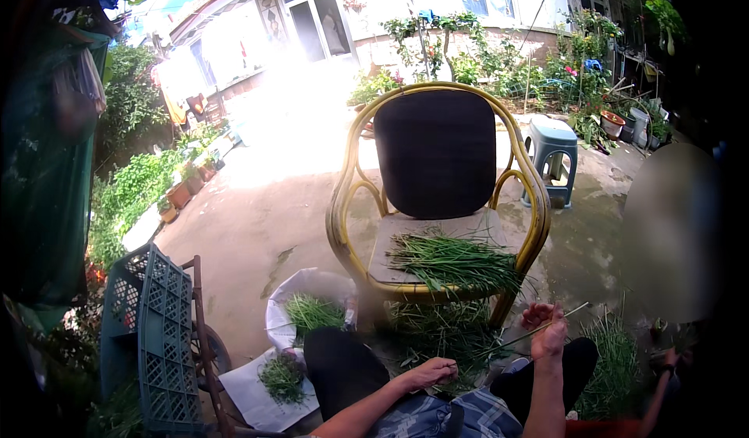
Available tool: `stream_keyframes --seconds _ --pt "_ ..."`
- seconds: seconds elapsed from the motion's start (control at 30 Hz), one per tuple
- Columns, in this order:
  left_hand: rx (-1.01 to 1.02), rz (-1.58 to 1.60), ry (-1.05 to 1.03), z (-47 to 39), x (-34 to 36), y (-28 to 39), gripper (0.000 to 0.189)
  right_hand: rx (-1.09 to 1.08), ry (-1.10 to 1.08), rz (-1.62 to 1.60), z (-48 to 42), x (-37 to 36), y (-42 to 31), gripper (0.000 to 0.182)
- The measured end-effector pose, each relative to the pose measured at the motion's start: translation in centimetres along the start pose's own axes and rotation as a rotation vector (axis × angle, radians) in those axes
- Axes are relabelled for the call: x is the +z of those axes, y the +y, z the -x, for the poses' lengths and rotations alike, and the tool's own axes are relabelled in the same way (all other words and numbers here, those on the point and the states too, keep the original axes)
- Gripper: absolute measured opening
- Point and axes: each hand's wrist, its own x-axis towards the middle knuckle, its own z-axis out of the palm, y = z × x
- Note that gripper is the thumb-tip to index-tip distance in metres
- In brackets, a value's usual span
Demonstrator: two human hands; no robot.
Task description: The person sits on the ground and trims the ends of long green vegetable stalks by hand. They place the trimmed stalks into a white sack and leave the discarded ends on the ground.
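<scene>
My right hand (549,330) is raised in front of the chair at the right, its fingers closed around a thin green stalk (526,337). One pale end sticks out past the fingers; the other slopes down to the left. Over my lap, my left hand (434,373) is curled, and whether anything thin is pinched in it is too small to tell. Before me a bundle of long green stalks (453,262) lies across the seat of a yellow bamboo-style armchair (541,204), with tips hanging over the front edge. Loose green stems (439,330) lie on the ground beneath the chair.
At my left are a white sack (281,315) holding cut greens, a white sheet (257,385) with a small clump, and a plastic crate (167,344) on a wheeled frame. More stalks (611,362) lie at right, near another person's hand (670,359). A plastic stool (551,145) stands behind.
</scene>
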Motion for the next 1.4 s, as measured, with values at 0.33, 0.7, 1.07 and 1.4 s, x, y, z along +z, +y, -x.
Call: stream_keyframes --seconds 0.33,0.7,1.07,1.4 --pt "-0.048 0.371 0.227 1.7 -0.8 2.9 0.034 -0.097 0.019 -0.017 -0.8 -1.7 -2.2 0.043" --pt "0.053 0.487 0.019 2.7 -1.2 4.5 0.039 -0.047 0.089 -0.189 -0.5 -2.0 -3.6 0.045" --pt "0.413 1.225 0.436 1.6 -1.2 9.4 0.046 -0.092 -0.058 -0.282 0.9 0.5 -4.1 0.051" --pt "-0.344 -1.359 0.864 3.3 -1.0 9.0 0.057 -0.100 -0.092 -0.196 1.1 0.2 -5.8 0.047"
